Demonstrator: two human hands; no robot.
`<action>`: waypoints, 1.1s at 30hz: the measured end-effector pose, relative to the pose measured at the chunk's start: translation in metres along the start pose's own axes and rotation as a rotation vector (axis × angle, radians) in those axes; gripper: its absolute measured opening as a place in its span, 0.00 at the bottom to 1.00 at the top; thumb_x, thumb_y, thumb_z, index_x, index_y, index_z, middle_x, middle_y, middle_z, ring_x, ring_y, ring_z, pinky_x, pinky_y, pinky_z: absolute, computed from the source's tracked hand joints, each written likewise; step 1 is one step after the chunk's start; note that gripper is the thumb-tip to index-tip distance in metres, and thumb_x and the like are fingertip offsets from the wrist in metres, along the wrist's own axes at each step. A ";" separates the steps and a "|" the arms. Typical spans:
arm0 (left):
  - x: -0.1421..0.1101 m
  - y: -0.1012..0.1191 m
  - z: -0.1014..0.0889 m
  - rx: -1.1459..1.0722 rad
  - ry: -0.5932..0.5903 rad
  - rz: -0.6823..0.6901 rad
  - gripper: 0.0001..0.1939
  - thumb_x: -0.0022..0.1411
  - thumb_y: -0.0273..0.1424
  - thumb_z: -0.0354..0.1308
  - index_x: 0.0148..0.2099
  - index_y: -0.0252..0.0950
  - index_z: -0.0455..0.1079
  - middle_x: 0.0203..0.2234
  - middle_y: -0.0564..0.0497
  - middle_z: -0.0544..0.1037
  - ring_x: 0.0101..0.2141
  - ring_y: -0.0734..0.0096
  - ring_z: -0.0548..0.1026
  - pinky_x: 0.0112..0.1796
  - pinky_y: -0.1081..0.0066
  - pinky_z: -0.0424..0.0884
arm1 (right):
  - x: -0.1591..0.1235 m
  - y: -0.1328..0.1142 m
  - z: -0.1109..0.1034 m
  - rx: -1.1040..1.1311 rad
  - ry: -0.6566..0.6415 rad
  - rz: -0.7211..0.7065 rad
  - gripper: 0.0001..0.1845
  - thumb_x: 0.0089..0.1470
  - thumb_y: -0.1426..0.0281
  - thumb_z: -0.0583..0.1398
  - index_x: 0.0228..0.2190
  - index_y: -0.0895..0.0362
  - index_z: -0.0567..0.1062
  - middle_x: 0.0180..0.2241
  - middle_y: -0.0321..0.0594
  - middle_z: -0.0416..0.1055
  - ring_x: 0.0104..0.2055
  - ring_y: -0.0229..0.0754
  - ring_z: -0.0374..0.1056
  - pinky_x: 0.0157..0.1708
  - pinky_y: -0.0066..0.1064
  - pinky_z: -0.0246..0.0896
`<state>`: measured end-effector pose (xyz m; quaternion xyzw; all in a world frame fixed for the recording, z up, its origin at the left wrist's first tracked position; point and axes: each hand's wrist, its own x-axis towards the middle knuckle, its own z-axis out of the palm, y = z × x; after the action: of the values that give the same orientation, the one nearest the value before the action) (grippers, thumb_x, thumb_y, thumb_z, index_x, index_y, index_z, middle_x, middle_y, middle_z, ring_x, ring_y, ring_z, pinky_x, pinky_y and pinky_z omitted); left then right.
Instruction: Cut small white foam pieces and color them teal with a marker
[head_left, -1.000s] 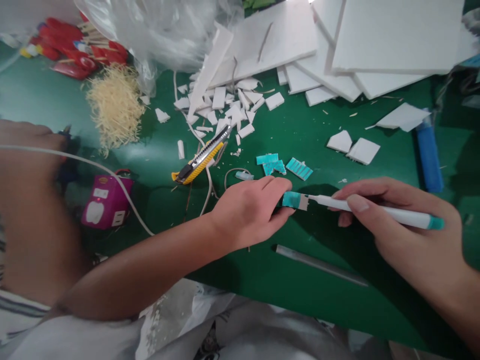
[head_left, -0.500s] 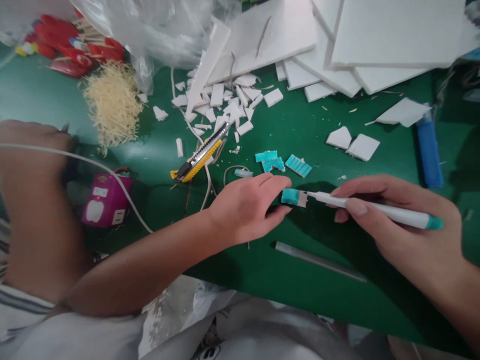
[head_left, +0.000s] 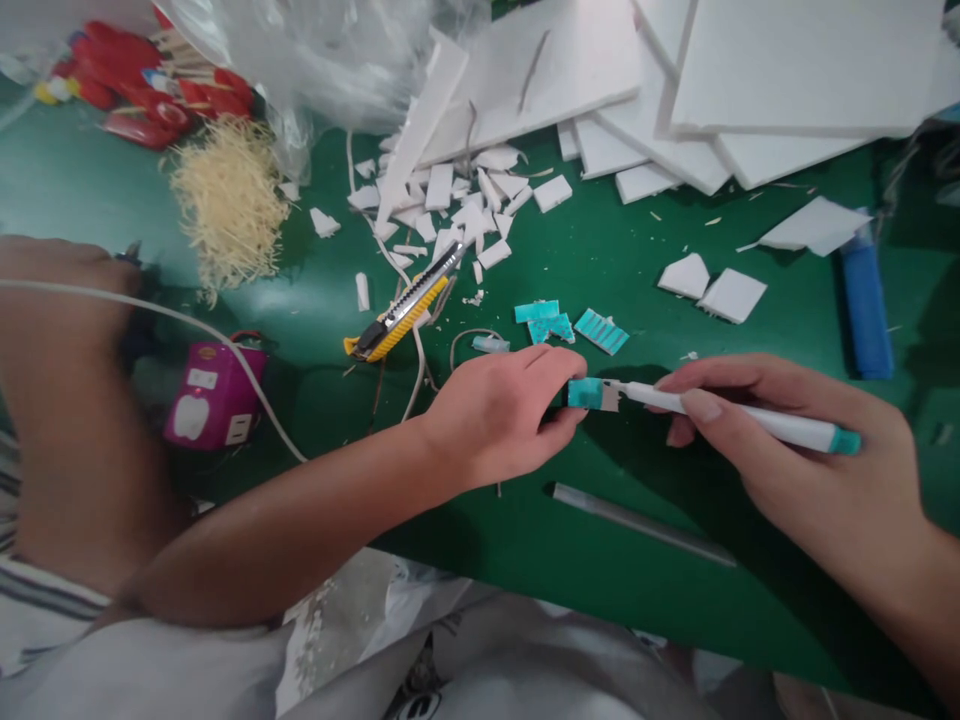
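Between thumb and fingers, my left hand point(head_left: 510, 410) pinches a small foam piece point(head_left: 586, 392), coloured teal over most of its face and pale at its right end. My right hand point(head_left: 810, 430) is closed around a white marker pen point(head_left: 772, 424) with a teal end. The pen's tip is at the pale end of the piece; whether it touches I cannot tell. Just beyond my left hand lie several teal-coloured foam bits point(head_left: 551, 322) and a striped teal piece point(head_left: 601, 332). A greyish translucent stick point(head_left: 641, 522) rests on the table nearer to me.
A yellow utility knife point(head_left: 405, 305) lies beside white foam scraps point(head_left: 450, 200). White foam sheets point(head_left: 772, 70) are stacked at the back. To the left are a toothpick pile point(head_left: 229, 205), a purple box point(head_left: 216, 395), a white cable point(head_left: 274, 390) and another person's arm point(head_left: 67, 400). A blue tool handle point(head_left: 866, 305) is right.
The pen has shifted slightly and its rear end has moved left with my right hand. The whole view has drifted a little. My left hand keeps its pinch.
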<state>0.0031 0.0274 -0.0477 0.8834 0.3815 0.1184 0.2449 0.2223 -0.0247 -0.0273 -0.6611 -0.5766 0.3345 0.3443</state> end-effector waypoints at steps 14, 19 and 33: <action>0.001 0.001 0.001 -0.010 0.015 -0.014 0.06 0.61 0.30 0.58 0.42 0.38 0.69 0.23 0.59 0.68 0.22 0.78 0.65 0.25 0.75 0.57 | -0.002 0.000 0.001 0.030 -0.013 -0.004 0.05 0.54 0.65 0.64 0.28 0.48 0.80 0.21 0.30 0.75 0.23 0.34 0.69 0.23 0.26 0.62; 0.001 0.001 0.001 0.005 0.020 -0.005 0.06 0.62 0.31 0.58 0.42 0.38 0.69 0.23 0.59 0.68 0.22 0.77 0.65 0.26 0.75 0.58 | -0.006 0.004 -0.002 -0.012 -0.063 -0.046 0.08 0.54 0.66 0.63 0.24 0.49 0.80 0.22 0.31 0.76 0.21 0.34 0.67 0.19 0.26 0.59; 0.001 0.001 0.001 -0.004 0.004 -0.027 0.07 0.61 0.32 0.58 0.43 0.38 0.69 0.24 0.59 0.70 0.22 0.77 0.66 0.27 0.75 0.60 | 0.000 0.000 -0.002 0.014 -0.066 0.040 0.10 0.53 0.62 0.64 0.23 0.49 0.80 0.19 0.32 0.74 0.21 0.36 0.68 0.20 0.28 0.63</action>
<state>0.0044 0.0277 -0.0478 0.8773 0.3939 0.1178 0.2476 0.2237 -0.0251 -0.0264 -0.6587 -0.5721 0.3668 0.3229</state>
